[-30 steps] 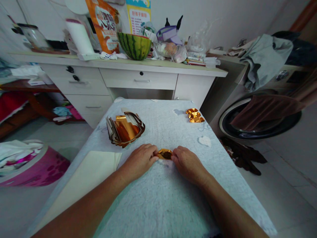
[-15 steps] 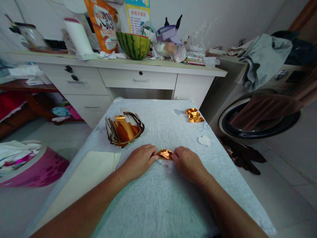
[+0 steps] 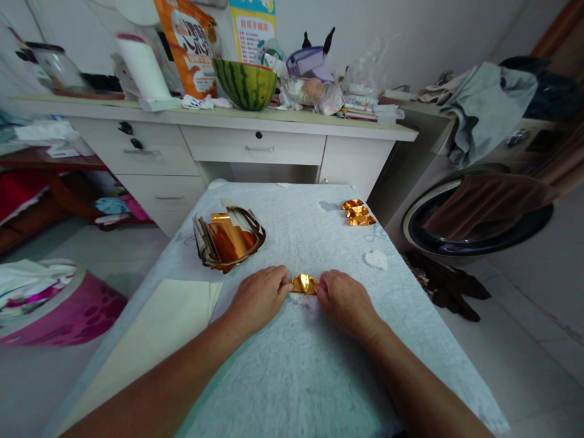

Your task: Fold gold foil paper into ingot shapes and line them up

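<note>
A small gold foil ingot (image 3: pixel 304 284) rests low over the cloth-covered table, its two ends pinched between my hands. My left hand (image 3: pixel 263 293) is closed on its left tip, and my right hand (image 3: pixel 345 299) is closed on its right tip; the fingers hide both ends. Up at the left lies a bundle of gold foil paper sheets (image 3: pixel 230 237). Three similar folded gold foil pieces (image 3: pixel 358 212) sit in a row near the table's right edge. Beside my left forearm is a stack of pale paper sheets (image 3: pixel 159 328).
Beyond the light blue tablecloth (image 3: pixel 292 383) stands a white cabinet (image 3: pixel 260 146) carrying a cut watermelon (image 3: pixel 246 85), an orange snack bag (image 3: pixel 191 55) and other clutter. A washing machine (image 3: pixel 474 213) draped with cloths is on the right. A pink bin (image 3: pixel 73 310) stands at the left.
The foil piece between my hands has rolled slightly, now showing a brighter, peaked face. Both hands stay almost in place, still gripping its ends.
</note>
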The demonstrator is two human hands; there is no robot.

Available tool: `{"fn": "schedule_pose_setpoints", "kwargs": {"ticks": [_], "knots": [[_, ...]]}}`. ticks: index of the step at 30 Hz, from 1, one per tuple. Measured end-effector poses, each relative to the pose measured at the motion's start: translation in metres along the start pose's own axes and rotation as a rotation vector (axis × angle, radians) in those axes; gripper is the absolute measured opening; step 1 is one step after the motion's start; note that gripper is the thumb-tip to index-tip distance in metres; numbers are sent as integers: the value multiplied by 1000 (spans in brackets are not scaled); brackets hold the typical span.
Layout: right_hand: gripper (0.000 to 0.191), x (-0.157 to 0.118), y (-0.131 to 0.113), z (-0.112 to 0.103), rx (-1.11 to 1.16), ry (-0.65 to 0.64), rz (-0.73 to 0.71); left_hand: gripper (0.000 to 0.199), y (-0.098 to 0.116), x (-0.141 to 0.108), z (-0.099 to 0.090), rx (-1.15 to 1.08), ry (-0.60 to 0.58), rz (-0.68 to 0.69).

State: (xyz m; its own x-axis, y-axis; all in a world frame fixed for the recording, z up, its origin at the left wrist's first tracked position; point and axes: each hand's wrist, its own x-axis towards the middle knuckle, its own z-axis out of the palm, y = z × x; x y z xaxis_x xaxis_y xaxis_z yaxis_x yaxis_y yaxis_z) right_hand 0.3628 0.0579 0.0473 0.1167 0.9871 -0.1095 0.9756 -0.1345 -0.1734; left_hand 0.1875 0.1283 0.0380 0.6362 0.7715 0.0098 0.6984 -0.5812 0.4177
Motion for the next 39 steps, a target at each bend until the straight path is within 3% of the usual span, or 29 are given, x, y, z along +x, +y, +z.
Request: {"fn": "schedule_pose_setpoints", "kwargs": {"ticks": [4, 24, 31, 39], "knots": [[16, 0, 0, 0, 24, 21, 11, 9, 1, 0, 1, 13, 7, -6], [19, 2, 1, 2, 4, 1, 11, 18, 0, 0, 4, 9, 11, 17], [13, 1, 2, 4, 39, 30, 8, 34, -4, 1, 6, -50, -19, 183], [20, 4, 1, 10, 113, 74, -123, 30, -4, 1, 6, -93, 18, 172]]}}
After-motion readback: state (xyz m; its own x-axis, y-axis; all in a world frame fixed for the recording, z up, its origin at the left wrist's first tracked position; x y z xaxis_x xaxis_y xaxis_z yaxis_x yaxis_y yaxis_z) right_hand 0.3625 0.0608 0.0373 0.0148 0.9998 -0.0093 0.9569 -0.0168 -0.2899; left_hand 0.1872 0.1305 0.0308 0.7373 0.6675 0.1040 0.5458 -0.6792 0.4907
